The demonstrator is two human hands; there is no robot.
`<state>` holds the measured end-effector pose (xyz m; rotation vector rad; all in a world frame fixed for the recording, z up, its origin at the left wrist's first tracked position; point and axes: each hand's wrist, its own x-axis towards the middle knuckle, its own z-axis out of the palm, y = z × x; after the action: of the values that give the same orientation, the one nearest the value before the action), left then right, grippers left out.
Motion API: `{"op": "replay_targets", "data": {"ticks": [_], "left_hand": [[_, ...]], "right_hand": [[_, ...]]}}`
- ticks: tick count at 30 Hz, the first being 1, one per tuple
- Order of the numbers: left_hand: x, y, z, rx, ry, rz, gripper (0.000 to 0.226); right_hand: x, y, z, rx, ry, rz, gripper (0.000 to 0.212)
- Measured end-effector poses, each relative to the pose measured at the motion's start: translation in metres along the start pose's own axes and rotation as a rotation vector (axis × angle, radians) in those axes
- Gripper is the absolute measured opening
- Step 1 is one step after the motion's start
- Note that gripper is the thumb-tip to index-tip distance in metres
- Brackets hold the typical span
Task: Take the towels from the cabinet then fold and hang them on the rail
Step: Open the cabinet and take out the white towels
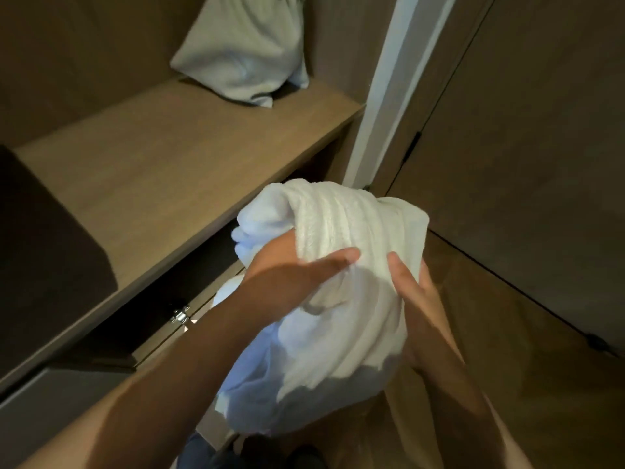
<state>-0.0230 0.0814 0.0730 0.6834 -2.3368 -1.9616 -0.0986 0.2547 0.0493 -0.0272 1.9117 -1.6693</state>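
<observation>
A brown wooden cabinet shelf (169,170) fills the left. In front of it, a bunched white terry towel (338,225) is gripped by the left hand (287,265) and right hand (416,292), thumbs on top, with the other fingers hidden by the cloth.

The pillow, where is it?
In the head view, the pillow stands near the top, on the wooden shelf, leaning in the back corner beyond the towel.

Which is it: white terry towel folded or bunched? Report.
Bunched: the white terry towel hangs in crumpled wads between left hand and right hand.
</observation>
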Motion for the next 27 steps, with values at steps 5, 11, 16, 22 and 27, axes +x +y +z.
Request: {"op": "replay_targets", "data": {"ticks": [5,11,16,22,27], "left_hand": [[-0.047,0.092,0.001,0.056,0.100,0.095,0.079],[-0.109,0.200,-0.013,0.084,0.134,0.357,0.075],[-0.172,0.283,-0.031,0.135,0.208,0.549,0.075],[-0.254,0.372,-0.065,0.228,0.307,0.734,0.063],[-0.325,0.428,-0.099,0.276,0.404,0.905,0.068]], "right_hand": [[-0.067,-0.074,-0.020,0.133,-0.010,-0.194,0.075],[-0.143,-0.168,-0.034,0.148,-0.013,-0.423,0.061],[-0.205,-0.237,-0.034,0.209,-0.081,-0.629,0.062],[-0.280,-0.318,-0.024,0.248,-0.178,-0.863,0.055],[-0.340,-0.380,-0.003,0.232,-0.276,-1.041,0.061]]}}
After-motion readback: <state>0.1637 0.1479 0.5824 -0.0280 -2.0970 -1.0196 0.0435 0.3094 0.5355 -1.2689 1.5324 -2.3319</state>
